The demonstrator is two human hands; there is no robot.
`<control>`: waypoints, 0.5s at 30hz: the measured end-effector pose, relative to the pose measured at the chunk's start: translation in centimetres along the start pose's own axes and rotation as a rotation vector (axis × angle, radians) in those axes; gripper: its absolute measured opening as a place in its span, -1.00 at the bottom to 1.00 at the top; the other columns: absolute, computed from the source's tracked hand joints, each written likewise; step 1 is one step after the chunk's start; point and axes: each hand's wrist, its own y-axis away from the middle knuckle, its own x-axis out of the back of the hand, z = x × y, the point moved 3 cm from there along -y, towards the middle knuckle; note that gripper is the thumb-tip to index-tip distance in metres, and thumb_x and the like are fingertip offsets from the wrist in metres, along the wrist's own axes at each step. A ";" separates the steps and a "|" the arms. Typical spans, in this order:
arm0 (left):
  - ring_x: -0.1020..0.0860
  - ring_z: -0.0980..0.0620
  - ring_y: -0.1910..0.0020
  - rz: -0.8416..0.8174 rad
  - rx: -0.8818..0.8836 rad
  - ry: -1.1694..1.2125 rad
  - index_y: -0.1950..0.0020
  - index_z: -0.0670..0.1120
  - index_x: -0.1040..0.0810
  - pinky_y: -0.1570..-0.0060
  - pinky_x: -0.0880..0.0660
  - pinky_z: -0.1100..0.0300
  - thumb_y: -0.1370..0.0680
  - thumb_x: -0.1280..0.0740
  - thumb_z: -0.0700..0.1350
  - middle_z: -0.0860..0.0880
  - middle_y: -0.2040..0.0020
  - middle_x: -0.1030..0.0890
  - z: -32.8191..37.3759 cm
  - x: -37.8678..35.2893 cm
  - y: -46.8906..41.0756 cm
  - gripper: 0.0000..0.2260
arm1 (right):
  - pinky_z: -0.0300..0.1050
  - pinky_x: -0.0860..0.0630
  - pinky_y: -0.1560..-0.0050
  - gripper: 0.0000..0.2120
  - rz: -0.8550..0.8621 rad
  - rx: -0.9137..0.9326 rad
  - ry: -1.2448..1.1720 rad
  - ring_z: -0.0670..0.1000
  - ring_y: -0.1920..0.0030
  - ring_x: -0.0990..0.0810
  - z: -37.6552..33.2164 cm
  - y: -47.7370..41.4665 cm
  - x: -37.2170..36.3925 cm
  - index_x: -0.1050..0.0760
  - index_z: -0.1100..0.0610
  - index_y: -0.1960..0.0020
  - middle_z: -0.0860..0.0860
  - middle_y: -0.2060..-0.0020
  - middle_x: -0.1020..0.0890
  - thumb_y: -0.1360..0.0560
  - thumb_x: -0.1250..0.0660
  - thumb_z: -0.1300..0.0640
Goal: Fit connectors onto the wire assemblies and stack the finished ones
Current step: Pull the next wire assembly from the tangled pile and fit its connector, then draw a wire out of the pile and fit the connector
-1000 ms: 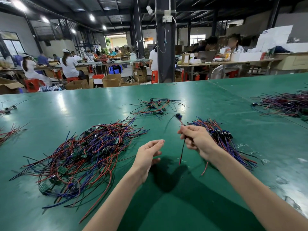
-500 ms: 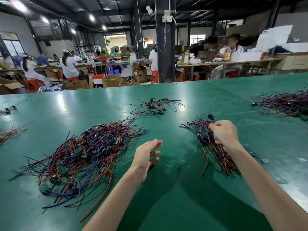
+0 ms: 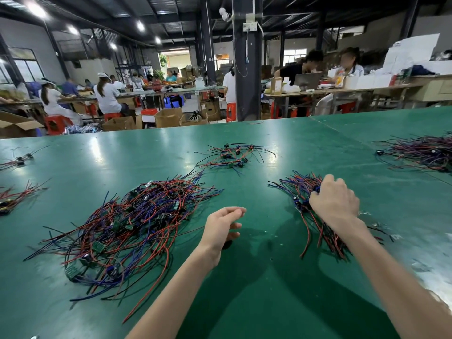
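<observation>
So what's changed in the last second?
The right hand moved forward and down, bringing the single wire assembly it held up onto the tidy stack of red, blue and black wire assemblies; its curled fingers rest there, grip unclear. The left hand stayed hovering, open. The large tangled heap of red and blue wires is unchanged.

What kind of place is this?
Probably a factory workshop: wire piles lie on a long green table, and many workers sit behind among cardboard boxes.
</observation>
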 end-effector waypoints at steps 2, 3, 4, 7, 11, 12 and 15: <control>-0.49 0.15 0.27 -0.006 -0.024 -0.072 0.08 -0.05 -0.64 0.28 -0.46 0.32 -0.57 -0.28 -0.18 0.07 0.11 -0.62 -0.1 -0.1 0.0 -0.86 | -0.06 -0.33 0.15 -0.70 -0.017 0.001 0.012 0.23 -0.04 -0.55 -0.1 0.1 -0.3 -0.37 0.23 -0.15 0.20 -0.07 -0.51 -0.51 -0.29 0.08; -0.49 0.15 0.26 -0.004 -0.042 -0.116 0.08 -0.05 -0.63 0.28 -0.45 0.33 -0.57 -0.28 -0.18 0.07 0.13 -0.61 -0.1 -0.2 0.0 -0.86 | -0.07 -0.34 0.14 -0.71 -0.052 -0.013 0.030 0.22 -0.06 -0.55 0.0 0.1 -0.4 -0.38 0.23 -0.16 0.20 -0.08 -0.52 -0.51 -0.28 0.10; -0.49 0.14 0.25 0.005 -0.071 -0.172 0.08 -0.05 -0.63 0.29 -0.44 0.35 -0.56 -0.29 -0.18 0.06 0.15 -0.60 -0.2 -0.2 -0.1 -0.87 | -0.07 -0.34 0.13 -0.71 -0.089 -0.027 0.050 0.22 -0.07 -0.55 0.1 0.0 -0.5 -0.38 0.23 -0.16 0.20 -0.08 -0.52 -0.50 -0.28 0.12; -0.48 0.16 0.25 0.071 -0.295 -0.504 0.08 -0.02 -0.61 0.23 -0.41 0.39 -0.55 -0.31 -0.16 0.08 0.16 -0.56 0.2 0.1 0.0 -0.91 | -0.06 -0.35 0.13 -0.72 -0.097 -0.029 0.039 0.23 -0.06 -0.54 0.3 0.2 -0.4 -0.36 0.23 -0.16 0.21 -0.08 -0.52 -0.50 -0.27 0.14; -0.45 0.07 -0.04 0.223 -0.634 -1.100 -0.06 -0.07 -0.57 0.03 -0.41 0.21 -0.58 -0.24 -0.11 0.04 -0.01 -0.53 0.8 0.5 0.4 -0.85 | 0.00 -0.42 0.13 -0.77 0.118 0.138 -0.071 0.25 0.01 -0.55 -1.2 1.2 0.3 -0.40 0.26 -0.12 0.23 -0.02 -0.53 -0.51 -0.26 0.17; -0.44 0.03 -0.08 0.286 -0.671 -1.132 -0.08 -0.09 -0.57 0.01 -0.40 0.19 -0.58 -0.22 -0.13 0.01 -0.03 -0.54 1.1 0.8 0.4 -0.84 | 0.00 -0.44 0.13 -0.79 0.158 0.206 -0.091 0.25 0.03 -0.55 -1.8 1.6 0.4 -0.42 0.26 -0.11 0.23 0.00 -0.54 -0.51 -0.26 0.18; -0.41 -0.03 -0.12 0.472 -0.612 -1.308 -0.17 -0.10 -0.52 -0.10 -0.36 0.18 -0.55 -0.21 -0.22 -0.05 -0.11 -0.52 1.8 2.3 -0.3 -0.78 | -0.04 -0.41 0.14 -0.85 0.159 0.405 -0.151 0.20 0.05 -0.56 -3.7 3.3 -0.2 -0.46 0.22 -0.06 0.18 0.03 -0.55 -0.51 -0.24 0.20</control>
